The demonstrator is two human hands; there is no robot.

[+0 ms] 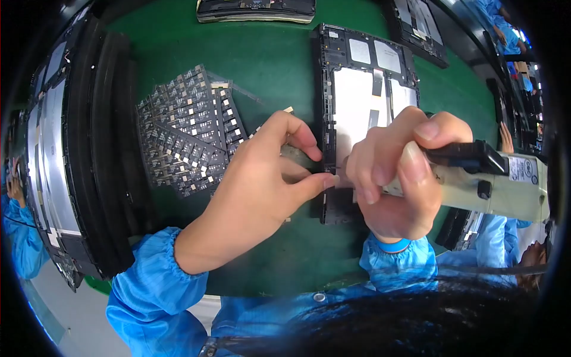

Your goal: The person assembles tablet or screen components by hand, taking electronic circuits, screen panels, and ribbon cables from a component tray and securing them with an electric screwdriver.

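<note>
My right hand [404, 172] is wrapped around a pale electric screwdriver [505, 184] with a black lever, held over the lower part of a black-framed display panel [357, 107]. The screwdriver's tip is hidden behind my fingers. At the panel's left edge, my left hand [262, 172] bends its thumb and index finger in toward the frame, closed around something small that I cannot make out. Left of that hand, and partly under it, lies a pile of dark circuit board sheets [184, 125] with rows of small components.
Stacked black-framed panels [65, 149] stand at the left of the green table [267, 65]. Another black unit [256, 9] lies at the far edge, and a further panel [419, 27] at the far right. Co-workers in blue sleeves [499, 238] are at both sides.
</note>
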